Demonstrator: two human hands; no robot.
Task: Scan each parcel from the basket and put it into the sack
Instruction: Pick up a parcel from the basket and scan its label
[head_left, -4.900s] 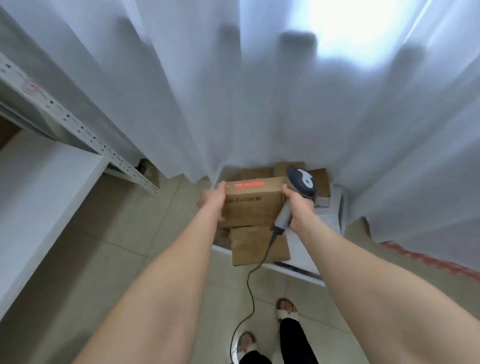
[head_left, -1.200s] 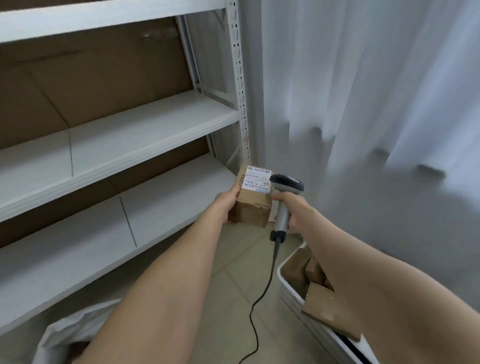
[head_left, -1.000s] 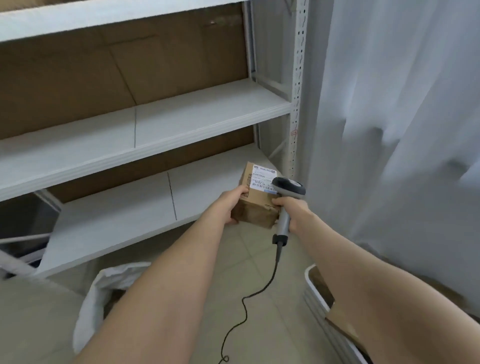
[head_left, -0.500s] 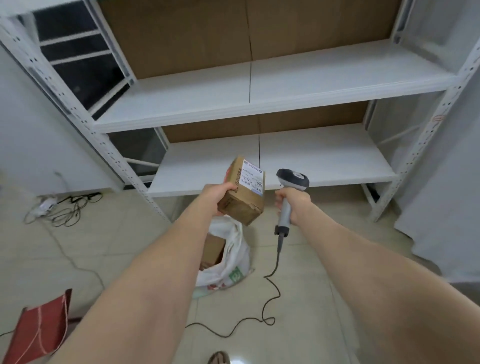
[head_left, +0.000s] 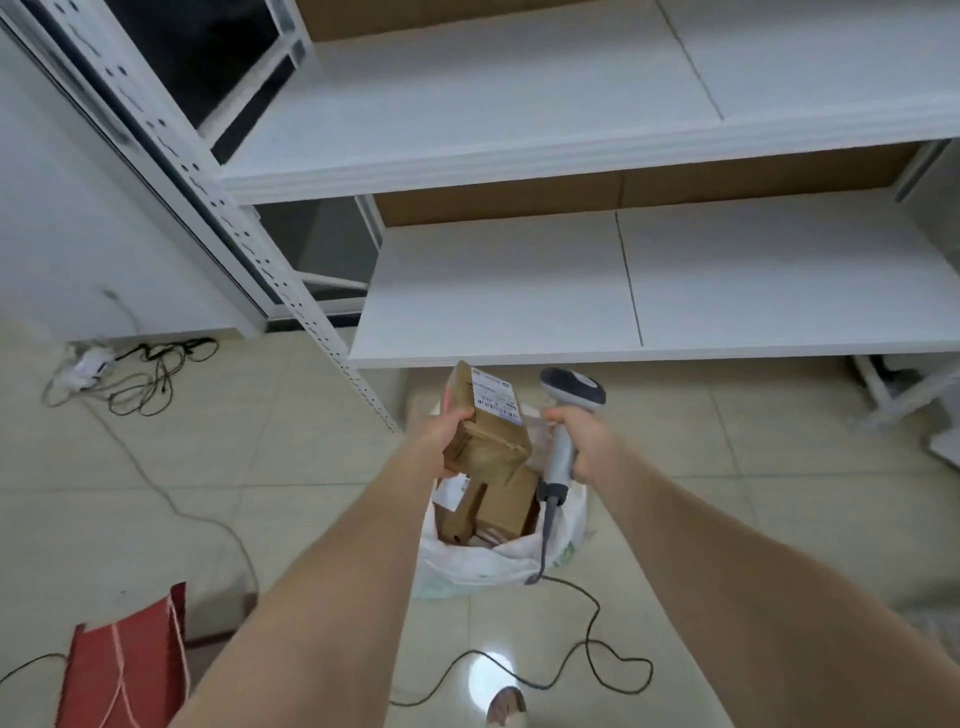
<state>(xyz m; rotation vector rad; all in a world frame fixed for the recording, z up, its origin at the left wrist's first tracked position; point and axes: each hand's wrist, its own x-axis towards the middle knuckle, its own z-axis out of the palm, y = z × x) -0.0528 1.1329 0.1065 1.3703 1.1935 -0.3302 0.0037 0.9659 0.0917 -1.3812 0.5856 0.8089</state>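
My left hand (head_left: 444, 441) grips a brown cardboard parcel (head_left: 488, 441) with a white label on top, tilted, right above the mouth of the white sack (head_left: 483, 564) on the floor. Several brown parcels (head_left: 493, 512) lie inside the sack. My right hand (head_left: 584, 439) holds a grey barcode scanner (head_left: 569, 415) by its handle, just to the right of the parcel; its black cable (head_left: 597, 644) trails down across the sack's rim onto the tiles. The basket is out of view.
A white metal shelf rack (head_left: 623, 291) stands behind the sack, its lowest board just beyond the parcel. A red paper bag (head_left: 122, 670) lies at the lower left. Loose cables and a plug (head_left: 124, 374) lie on the floor at left.
I have turned from the basket by the curtain to the rack and the sack. The parcel in my left hand came down from beside the scanner to just over the sack's mouth.
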